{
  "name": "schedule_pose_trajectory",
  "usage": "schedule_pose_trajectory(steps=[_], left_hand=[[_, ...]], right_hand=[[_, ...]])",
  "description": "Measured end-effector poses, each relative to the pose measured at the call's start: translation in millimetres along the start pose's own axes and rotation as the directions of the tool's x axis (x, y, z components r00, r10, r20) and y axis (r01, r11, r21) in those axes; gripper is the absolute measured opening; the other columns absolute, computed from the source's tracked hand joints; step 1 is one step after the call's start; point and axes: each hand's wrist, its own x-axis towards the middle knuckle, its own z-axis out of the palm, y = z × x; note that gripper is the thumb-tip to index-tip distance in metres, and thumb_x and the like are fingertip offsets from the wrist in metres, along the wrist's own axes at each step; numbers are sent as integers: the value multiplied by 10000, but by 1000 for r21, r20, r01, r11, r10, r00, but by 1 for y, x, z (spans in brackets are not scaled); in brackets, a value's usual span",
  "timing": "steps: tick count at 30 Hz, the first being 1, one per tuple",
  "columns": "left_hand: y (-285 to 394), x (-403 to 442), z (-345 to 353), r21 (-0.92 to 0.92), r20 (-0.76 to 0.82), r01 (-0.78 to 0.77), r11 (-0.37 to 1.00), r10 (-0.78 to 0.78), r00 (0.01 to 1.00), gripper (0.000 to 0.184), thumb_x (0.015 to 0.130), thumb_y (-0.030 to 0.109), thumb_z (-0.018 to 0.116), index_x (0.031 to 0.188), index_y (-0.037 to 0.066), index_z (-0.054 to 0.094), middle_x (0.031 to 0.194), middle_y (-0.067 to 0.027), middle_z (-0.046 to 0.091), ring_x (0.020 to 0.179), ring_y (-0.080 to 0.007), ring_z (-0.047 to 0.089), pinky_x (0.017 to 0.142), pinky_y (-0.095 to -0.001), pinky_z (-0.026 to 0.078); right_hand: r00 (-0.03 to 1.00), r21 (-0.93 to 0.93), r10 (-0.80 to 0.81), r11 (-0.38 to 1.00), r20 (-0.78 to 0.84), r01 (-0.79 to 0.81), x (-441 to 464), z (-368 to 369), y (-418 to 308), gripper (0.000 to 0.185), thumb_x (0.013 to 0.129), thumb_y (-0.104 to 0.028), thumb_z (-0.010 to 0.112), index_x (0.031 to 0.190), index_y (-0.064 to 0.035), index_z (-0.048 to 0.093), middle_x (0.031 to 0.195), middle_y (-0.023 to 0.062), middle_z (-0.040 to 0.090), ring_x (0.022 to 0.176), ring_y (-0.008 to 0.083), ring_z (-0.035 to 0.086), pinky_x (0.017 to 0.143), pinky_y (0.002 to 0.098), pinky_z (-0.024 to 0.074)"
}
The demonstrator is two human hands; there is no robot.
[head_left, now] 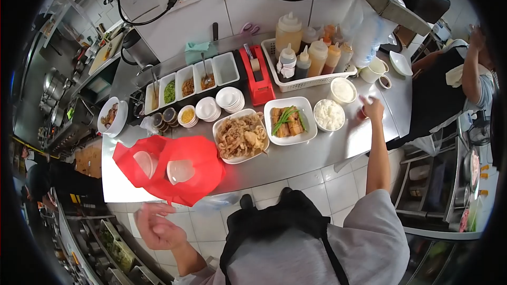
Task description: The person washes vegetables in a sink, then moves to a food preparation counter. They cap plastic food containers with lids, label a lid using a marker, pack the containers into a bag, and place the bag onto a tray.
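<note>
My left hand [158,227] is raised in front of the counter's front edge, below the red bag [203,171]; its fingers are loosely bent and apart, and nothing shows in them. The bag lies on its side with pale containers [181,171] showing at its openings. Over the counter's right part, my right hand [373,108] has its fingers at a small red item [362,114], blurred; whether they grip it I cannot make out. Beside it stand two bowls of white rice [329,115]. Left of these are a dish of rolls with green beans [289,120] and a dish of fried food [241,136].
A white basket of squeeze bottles [311,85] stands at the back, next to a red tape dispenser [259,76]. Topping tubs [227,68] and stacked small dishes [230,97] line the left. Another person [449,84] stands at right; one more is at far left.
</note>
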Motion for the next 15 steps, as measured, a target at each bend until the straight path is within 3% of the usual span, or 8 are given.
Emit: schedule_pose_trajectory(steps=[2, 3, 6, 7, 10, 12, 13, 15], left_hand=[[7, 0, 13, -96, 66, -122, 988, 129, 990, 389, 941, 290, 357, 1105, -36, 494, 617, -81, 573, 475, -155, 463, 475, -231, 355], [11, 0, 23, -153, 117, -107, 982, 125, 985, 335, 922, 273, 414, 1035, -14, 542, 638, -83, 591, 465, -167, 491, 463, -242, 387], [28, 2, 49, -197, 328, -91, 976, 153, 932, 386, 918, 309, 412, 989, -47, 544, 676, -137, 584, 490, -164, 539, 429, -220, 417], [31, 1, 55, -233, 359, -73, 970, 156, 920, 372, 912, 299, 428, 979, -45, 555, 689, -134, 592, 499, -165, 549, 440, -222, 429], [36, -2, 73, -311, 421, 6, 950, 133, 897, 319, 892, 255, 478, 965, -37, 582, 722, -122, 610, 520, -164, 570, 466, -230, 456], [39, -5, 81, -323, 446, 97, 942, 61, 893, 271, 875, 208, 513, 976, -31, 593, 736, -110, 616, 530, -156, 572, 474, -237, 463], [37, -9, 86, -333, 454, 83, 939, 83, 887, 229, 854, 158, 537, 990, -16, 597, 745, -100, 617, 539, -152, 572, 482, -243, 467], [36, -18, 93, -316, 487, 98, 944, 73, 870, 212, 809, 79, 580, 1010, 19, 606, 750, -75, 616, 557, -146, 572, 495, -257, 473]], right_hand=[[975, 51, -117, 990, -192, 128, 53, -20, -20, 555, 719, -471, 653, 1001, 5, 610, 965, 206, 605, 930, 354, 567, 800, 393, 440], [809, 204, -283, 876, -516, 437, 86, -23, -29, 566, 763, -462, 616, 1069, 13, 576, 932, 211, 601, 890, 368, 562, 773, 411, 433], [900, 621, -29, 714, -435, 323, 148, -73, -96, 519, 771, -403, 632, 1094, -2, 572, 792, 129, 607, 682, 287, 546, 685, 362, 432], [952, 766, 22, 601, -304, 230, 159, -81, -108, 507, 764, -397, 639, 1081, -6, 580, 754, 103, 606, 655, 255, 542, 661, 343, 436], [899, 937, 271, 167, -343, 307, 194, -84, -127, 474, 723, -411, 675, 1010, -38, 621, 693, 40, 596, 607, 175, 528, 594, 297, 447], [757, 508, 178, 831, -629, 226, 203, -86, -119, 501, 695, -424, 696, 1035, -70, 598, 777, 31, 598, 601, 144, 519, 596, 280, 465], [877, 690, 208, 702, -433, 174, 189, -95, -123, 518, 714, -406, 668, 1094, -73, 556, 858, 54, 597, 671, 178, 547, 705, 328, 459], [926, 885, 215, 422, -310, 198, 212, -84, -119, 451, 744, -360, 632, 1060, -48, 558, 888, 66, 596, 725, 194, 557, 685, 334, 476]])
